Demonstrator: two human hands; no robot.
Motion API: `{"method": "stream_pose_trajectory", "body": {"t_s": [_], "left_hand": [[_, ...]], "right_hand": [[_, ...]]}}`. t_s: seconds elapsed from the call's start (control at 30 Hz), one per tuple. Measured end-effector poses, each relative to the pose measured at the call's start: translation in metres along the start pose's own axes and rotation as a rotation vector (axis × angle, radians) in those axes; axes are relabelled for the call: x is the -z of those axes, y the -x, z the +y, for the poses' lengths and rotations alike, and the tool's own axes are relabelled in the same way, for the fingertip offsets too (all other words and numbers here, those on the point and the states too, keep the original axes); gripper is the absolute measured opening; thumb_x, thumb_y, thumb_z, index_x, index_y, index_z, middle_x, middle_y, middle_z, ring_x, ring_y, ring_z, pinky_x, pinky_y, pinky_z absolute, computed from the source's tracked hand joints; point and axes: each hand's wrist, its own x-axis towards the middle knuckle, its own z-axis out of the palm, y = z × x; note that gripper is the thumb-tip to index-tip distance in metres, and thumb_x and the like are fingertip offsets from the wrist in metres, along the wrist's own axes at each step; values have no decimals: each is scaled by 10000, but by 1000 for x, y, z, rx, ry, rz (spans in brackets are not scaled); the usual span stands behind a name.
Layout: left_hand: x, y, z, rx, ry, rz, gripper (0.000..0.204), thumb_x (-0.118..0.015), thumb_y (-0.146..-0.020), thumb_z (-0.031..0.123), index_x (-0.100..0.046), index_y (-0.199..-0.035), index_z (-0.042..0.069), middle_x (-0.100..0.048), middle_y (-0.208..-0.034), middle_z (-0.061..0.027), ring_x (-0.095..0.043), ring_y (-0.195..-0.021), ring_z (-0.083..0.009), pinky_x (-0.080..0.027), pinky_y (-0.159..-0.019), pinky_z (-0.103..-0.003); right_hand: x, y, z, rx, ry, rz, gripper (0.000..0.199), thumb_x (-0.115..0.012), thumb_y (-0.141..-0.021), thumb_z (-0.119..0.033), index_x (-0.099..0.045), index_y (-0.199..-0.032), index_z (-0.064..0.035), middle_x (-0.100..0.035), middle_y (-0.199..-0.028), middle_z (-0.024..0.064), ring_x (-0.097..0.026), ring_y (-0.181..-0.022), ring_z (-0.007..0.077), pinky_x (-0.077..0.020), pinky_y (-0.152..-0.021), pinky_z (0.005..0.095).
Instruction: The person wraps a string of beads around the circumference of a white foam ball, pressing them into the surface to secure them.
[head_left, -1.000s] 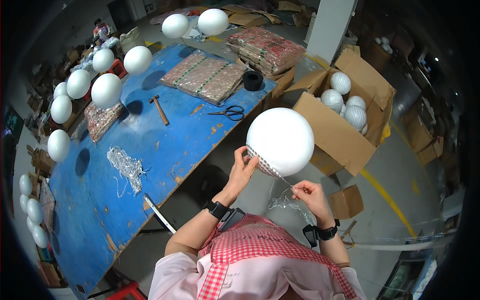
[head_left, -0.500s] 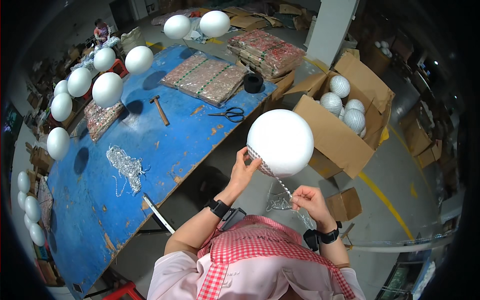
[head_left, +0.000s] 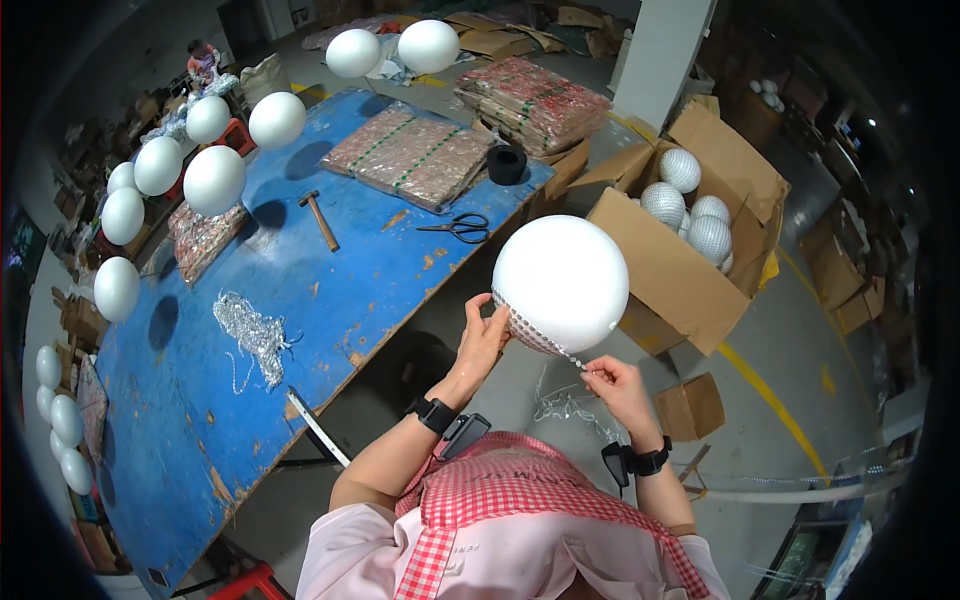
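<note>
We hold a large white foam ball [head_left: 562,282] in front of us, just right of the long blue-topped desk [head_left: 200,400]. Our left hand [head_left: 484,335] presses against the ball's lower left side, fingers laid on a band of small silvery beads stuck to its underside. Our right hand [head_left: 618,388], below the ball and just to its right, pinches the thin silver bead string [head_left: 572,357] that runs up to that band.

On the desk, to the ball's left, lie black-handled scissors [head_left: 458,227], a wooden-handled hammer [head_left: 320,218], a loose heap of silver bead chain [head_left: 252,332] and flat plastic-wrapped packs [head_left: 415,155]. To the ball's right stands an open cardboard box [head_left: 672,275] holding bead-covered silver balls [head_left: 680,170]. Plain white balls [head_left: 213,180] hang over the desk's far side.
</note>
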Motion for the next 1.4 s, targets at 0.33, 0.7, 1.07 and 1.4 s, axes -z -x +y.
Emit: {"method": "stream_pose_trajectory", "body": {"t_s": [0.33, 0.7, 1.07, 1.4], "left_hand": [[1, 0, -1, -108, -248, -100, 813, -641, -865, 350, -164, -1425, 4, -415, -1337, -187, -597, -984, -191, -450, -911, -302], [2, -4, -10, -48, -59, -23, 922, -686, -831, 350, -90, -1451, 17, -432, -1335, -255, -567, -1074, -214, -423, -953, -340], [-7, 7, 6, -10, 150, 54, 584, -512, -952, 388, -209, -1337, 71, -532, -1048, -89, -512, -838, -125, -427, -738, -272], [-7, 10, -4, -121, -89, 64, 579, -480, -959, 397, -219, -1347, 55, -526, -1165, -208, -555, -1025, -235, -450, -864, -330]], "right_hand": [[8, -2, -4, -201, 13, -195, 155, -597, -898, -166, -622, -836, -26, -624, -688, 1, -562, -590, 58, -418, -519, 189], [7, 10, -25, -74, -103, -268, 69, -644, -848, -70, -621, -848, -6, -633, -716, 7, -571, -626, 57, -448, -559, 206], [19, 15, -18, -166, 391, -52, 117, -605, -839, -94, -623, -849, 21, -638, -668, 89, -585, -581, 145, -447, -567, 275], [34, 53, -55, -63, -163, -71, 120, -613, -868, -71, -685, -879, 25, -623, -665, 24, -532, -589, 56, -424, -534, 199]]}}
